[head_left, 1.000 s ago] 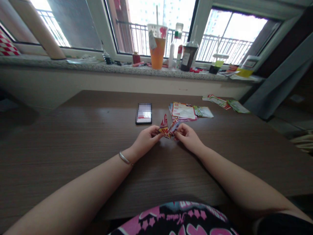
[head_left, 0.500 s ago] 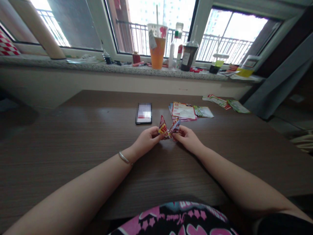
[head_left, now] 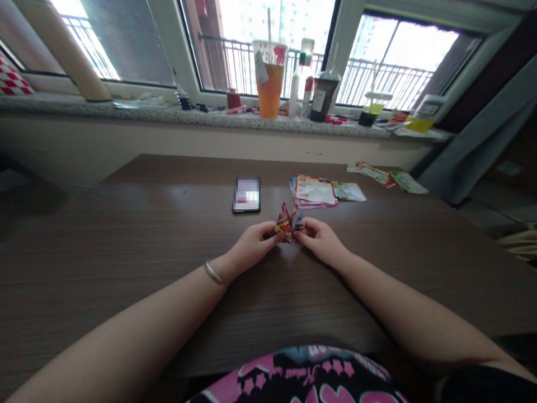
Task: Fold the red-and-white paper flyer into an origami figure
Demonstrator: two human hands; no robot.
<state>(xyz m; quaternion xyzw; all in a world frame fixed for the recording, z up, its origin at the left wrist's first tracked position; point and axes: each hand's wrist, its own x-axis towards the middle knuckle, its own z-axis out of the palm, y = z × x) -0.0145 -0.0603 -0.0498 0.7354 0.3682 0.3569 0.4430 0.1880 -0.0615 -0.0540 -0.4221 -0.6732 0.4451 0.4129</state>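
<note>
A small folded piece of printed paper (head_left: 284, 225), red and yellow on the left and bluish on the right, stands in pointed flaps above the table. My left hand (head_left: 257, 242) pinches its left side between thumb and fingers. On the opposite side, my right hand (head_left: 322, 238) grips the paper the same way. The two flaps are close together, with a narrow gap between their tips. My fingers hide the lower part of the folds.
Beyond my hands, a phone (head_left: 246, 195) lies on the brown table (head_left: 126, 240). Printed leaflets (head_left: 316, 190) are stacked to its right, with more leaflets (head_left: 409, 182) farther right. Drink cups (head_left: 269, 84) and bottles line the stone windowsill (head_left: 142, 113).
My hands have drawn slightly closer together. The paper's two flaps, spread apart before, now stand nearer each other and more upright.
</note>
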